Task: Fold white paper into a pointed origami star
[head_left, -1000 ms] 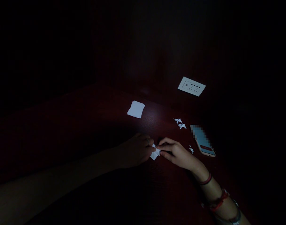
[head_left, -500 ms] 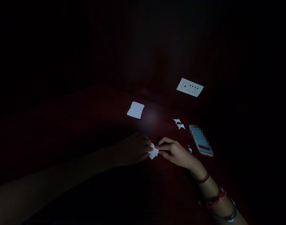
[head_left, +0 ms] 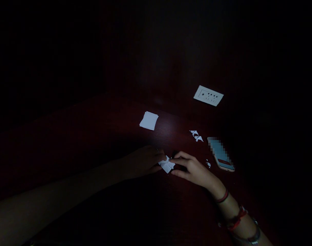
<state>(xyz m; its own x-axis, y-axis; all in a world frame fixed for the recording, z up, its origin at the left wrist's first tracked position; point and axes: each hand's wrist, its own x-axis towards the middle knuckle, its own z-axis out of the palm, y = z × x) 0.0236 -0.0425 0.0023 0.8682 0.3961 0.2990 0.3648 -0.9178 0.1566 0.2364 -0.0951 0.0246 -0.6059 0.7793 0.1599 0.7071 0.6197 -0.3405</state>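
Observation:
A small piece of white folded paper (head_left: 167,167) with crease lines lies on the dark reddish table between my hands. My left hand (head_left: 145,160), in deep shadow, grips its left side, fingertips over the upper part and thumb at the lower left edge. My right hand (head_left: 195,169) comes in from the right with fingers apart; its index fingertip touches the paper's right side, while the thumb rests lower, clear of it. Bands and bracelets circle my right wrist and forearm.
A stack of white square sheets (head_left: 149,121) lies farther back. To the right are small folded paper pieces (head_left: 196,136), tiny paper scraps (head_left: 208,164) and a phone (head_left: 221,153). Behind them a wall socket (head_left: 208,96) shows. Darkness hides the surroundings.
My right thumb has moved away from the paper and my right fingers have spread. More of the folded paper shows now. My left hand has shifted slightly left.

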